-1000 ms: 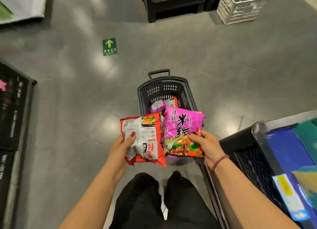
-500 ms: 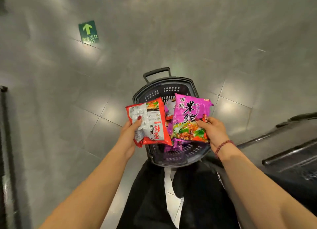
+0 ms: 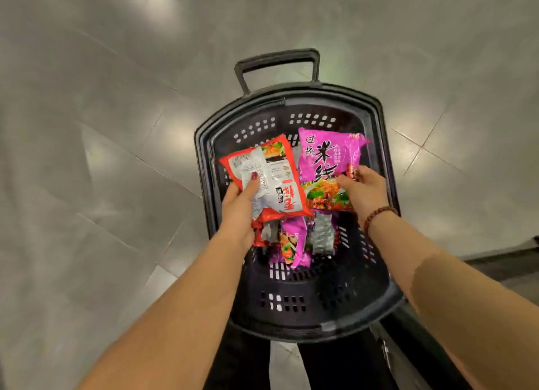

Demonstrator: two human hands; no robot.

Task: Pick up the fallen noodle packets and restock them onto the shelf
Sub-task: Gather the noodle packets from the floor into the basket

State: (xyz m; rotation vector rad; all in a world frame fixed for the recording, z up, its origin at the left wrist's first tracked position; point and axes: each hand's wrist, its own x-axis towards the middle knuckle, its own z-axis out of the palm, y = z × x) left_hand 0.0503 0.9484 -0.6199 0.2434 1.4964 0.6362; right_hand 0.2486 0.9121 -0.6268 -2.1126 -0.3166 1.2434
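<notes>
Hands over a basket, head view. The left hand (image 3: 239, 205) grips a red packet (image 3: 281, 185) at its lower left corner, with the thumb, its nail painted red, pressed on the white printed panel; the other fingers lie behind the packet and cannot be seen. The right hand (image 3: 363, 191) pinches a pink packet (image 3: 323, 162) at its right edge, thumb on the printed front and fingers curled round to the back. A beaded bracelet (image 3: 379, 214) sits on the right wrist. The two packets are held side by side, the red one to the left and tilted, the pink one nearly upright; their inner edges are close, though whether they touch cannot be told. Both are held above the open top of a black perforated basket (image 3: 320, 290), which stands on a grey tiled floor (image 3: 102, 156). The basket's pull handle (image 3: 277, 57) extends from its far rim. Inside the basket, below the held packets, lie more packets (image 3: 294, 243) in a loose heap: red at the left, pink in the middle, and a grey-backed one at the right, overlapping one another. Dark trousers (image 3: 242, 360) show at the near edge, just beside the basket's near wall.
</notes>
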